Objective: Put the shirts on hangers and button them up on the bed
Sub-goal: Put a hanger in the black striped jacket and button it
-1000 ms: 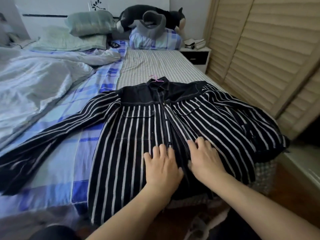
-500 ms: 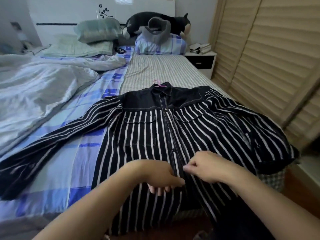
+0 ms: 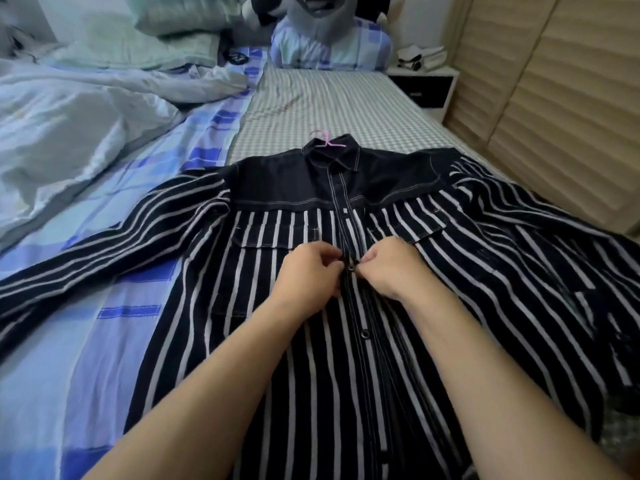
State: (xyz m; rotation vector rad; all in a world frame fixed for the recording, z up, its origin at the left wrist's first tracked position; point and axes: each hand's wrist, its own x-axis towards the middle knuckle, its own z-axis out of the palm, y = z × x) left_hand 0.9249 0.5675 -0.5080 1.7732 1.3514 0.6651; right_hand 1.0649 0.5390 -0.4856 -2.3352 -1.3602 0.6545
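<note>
A black shirt with white stripes point(image 3: 270, 341) lies front up on the bed point(image 3: 311, 109), sleeves spread to both sides. A pink hanger hook point(image 3: 325, 140) pokes out of its collar; the hanger's body is hidden inside. My left hand point(image 3: 308, 275) and my right hand point(image 3: 388, 268) meet at the front placket at chest height. Both pinch the cloth edges around a dark button point(image 3: 351, 267). Another button point(image 3: 365, 337) shows lower on the placket.
A rumpled pale duvet point(image 3: 69, 133) covers the bed's left side. Pillows point(image 3: 166, 32) and a plush toy point(image 3: 311, 15) sit at the head. A white nightstand point(image 3: 424, 84) stands at the back right, and slatted wooden doors point(image 3: 554, 98) run along the right.
Both hands moved up the placket from the shirt's lower part to chest height, going from flat on the cloth to a pinch at a button. The camera has leaned closer.
</note>
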